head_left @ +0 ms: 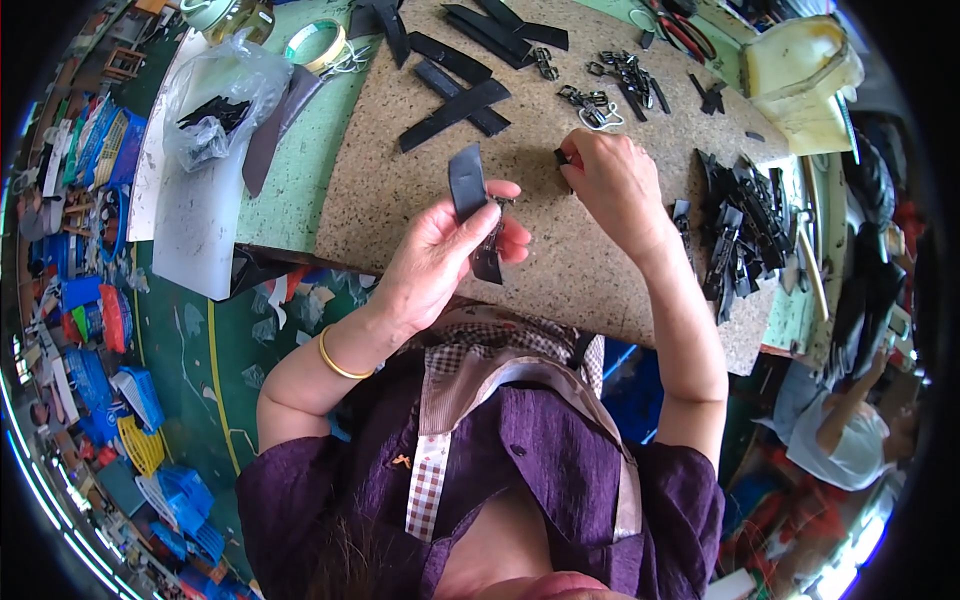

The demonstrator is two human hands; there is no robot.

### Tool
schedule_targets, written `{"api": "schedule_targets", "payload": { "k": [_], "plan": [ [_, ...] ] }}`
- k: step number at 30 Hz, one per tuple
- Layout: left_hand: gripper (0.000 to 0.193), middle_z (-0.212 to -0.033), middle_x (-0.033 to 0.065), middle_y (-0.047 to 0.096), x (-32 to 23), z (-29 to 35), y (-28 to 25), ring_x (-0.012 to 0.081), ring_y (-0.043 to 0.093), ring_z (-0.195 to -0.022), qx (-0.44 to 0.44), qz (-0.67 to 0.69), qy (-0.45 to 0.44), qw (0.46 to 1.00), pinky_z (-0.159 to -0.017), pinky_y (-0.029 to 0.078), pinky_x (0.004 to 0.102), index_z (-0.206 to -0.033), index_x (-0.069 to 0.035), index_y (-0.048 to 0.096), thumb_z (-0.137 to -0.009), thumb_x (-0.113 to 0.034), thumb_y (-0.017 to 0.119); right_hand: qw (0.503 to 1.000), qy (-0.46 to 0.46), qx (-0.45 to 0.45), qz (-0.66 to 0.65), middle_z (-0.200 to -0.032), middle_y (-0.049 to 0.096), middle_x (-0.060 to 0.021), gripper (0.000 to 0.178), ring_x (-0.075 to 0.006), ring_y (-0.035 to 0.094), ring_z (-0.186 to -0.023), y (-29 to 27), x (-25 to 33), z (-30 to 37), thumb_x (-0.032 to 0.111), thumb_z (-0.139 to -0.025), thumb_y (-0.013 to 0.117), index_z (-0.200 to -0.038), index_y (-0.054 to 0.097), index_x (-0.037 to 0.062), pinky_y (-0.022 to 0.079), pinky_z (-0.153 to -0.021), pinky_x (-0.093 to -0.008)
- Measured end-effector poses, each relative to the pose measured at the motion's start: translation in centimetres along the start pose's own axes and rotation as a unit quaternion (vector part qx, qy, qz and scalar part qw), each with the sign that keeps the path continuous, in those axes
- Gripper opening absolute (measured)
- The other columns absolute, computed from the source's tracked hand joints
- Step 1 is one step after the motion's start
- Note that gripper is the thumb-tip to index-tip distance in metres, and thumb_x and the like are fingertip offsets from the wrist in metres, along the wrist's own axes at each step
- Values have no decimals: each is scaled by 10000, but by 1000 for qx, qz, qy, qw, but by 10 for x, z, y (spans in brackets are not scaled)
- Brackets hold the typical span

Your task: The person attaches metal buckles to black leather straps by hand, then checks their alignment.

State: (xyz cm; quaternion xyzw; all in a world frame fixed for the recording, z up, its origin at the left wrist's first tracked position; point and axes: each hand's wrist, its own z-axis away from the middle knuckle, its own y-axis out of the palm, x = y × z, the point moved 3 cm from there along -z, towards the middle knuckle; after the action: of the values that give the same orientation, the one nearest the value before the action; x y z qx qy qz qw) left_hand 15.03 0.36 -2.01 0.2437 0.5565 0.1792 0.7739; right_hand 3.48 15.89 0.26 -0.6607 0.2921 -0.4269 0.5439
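Observation:
My left hand (440, 255) holds a short black strap (467, 183) upright over the speckled brown board (400, 170), thumb pressed against it, with a small metal buckle at its lower part. My right hand (612, 185) rests on the board a little to the right, its fingers closed on a small black piece (561, 157). Just beyond it lie several metal buckles (600, 95). A gold bangle circles my left wrist.
Loose black straps (455, 105) lie at the board's far side, and a heap of finished black pieces (745, 225) sits at the right. A plastic bag (215, 100) and tape roll (315, 45) are at the left. Another person (850, 430) works at lower right.

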Motion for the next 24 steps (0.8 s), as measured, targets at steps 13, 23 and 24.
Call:
{"api": "schedule_targets", "payload": {
  "k": [13,23,24],
  "plan": [
    [128,-931,95,650,9,-11,4,119,633,-835,-47,-9,58,997,-778,527,242,-987,25,564,-877,-22,610,907,-142,-236,-318,-934,682,-75,250,-185,681,-752,-9,37,90,-29,-695,717,-927,682,60,543,-590,-263],
    [185,-941,53,637,15,-4,18,82,612,-861,-18,-62,112,992,-785,506,211,-1039,13,557,-863,21,614,764,125,-87,-627,-1072,612,-93,116,-97,614,-771,8,24,86,24,-786,711,-881,651,0,519,-623,-208],
    [185,-945,47,636,16,-3,18,76,607,-865,-21,-82,121,989,-776,505,205,-1040,11,558,-865,18,614,743,133,-63,-652,-1059,611,-73,97,-81,594,-794,8,24,85,40,-806,703,-871,642,3,517,-645,-202]
  ]
}}
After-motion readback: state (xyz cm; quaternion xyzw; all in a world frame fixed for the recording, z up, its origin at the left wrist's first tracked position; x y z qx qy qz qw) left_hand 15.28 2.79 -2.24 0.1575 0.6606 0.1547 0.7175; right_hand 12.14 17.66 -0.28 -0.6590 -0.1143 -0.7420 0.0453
